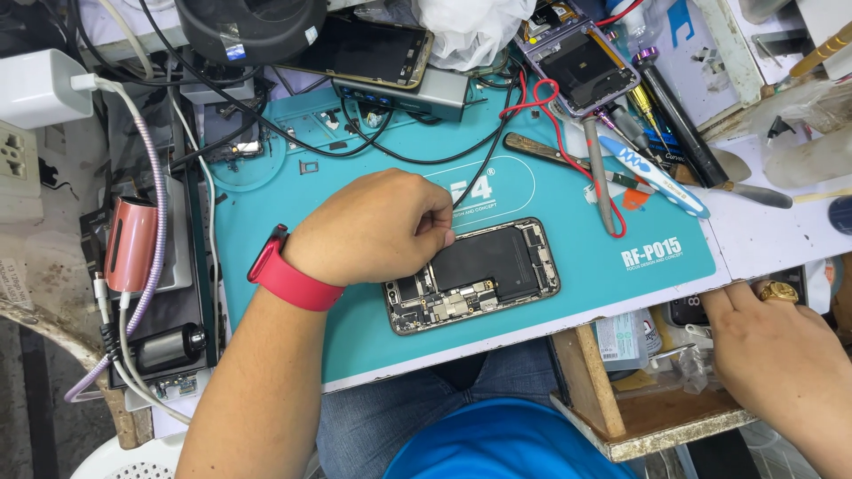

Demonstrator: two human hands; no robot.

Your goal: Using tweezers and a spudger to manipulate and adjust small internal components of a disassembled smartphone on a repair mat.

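Left hand, red band at the wrist, is curled into a loose fist with fingertips pinched together at the upper left edge of the opened phone; whether anything tiny is gripped cannot be told. The phone is laid flat, back off, dark battery and boards exposed, on the teal repair mat, just right of and below that hand. White printed lettering is seen on the mat's right corner, well right of the left hand, and a white oval outline with print is partly hidden behind its knuckles. Right hand, gold ring on one finger, is rested palm down at the counter edge, fingers bent over an open wooden drawer; its grip cannot be told. A small packet with a white label is seen in the drawer, just left of the right hand. A second opened phone is lying beyond both hands, with screwdrivers and a blue-white tool beside it. A pink cylindrical device is standing far left of the left hand.
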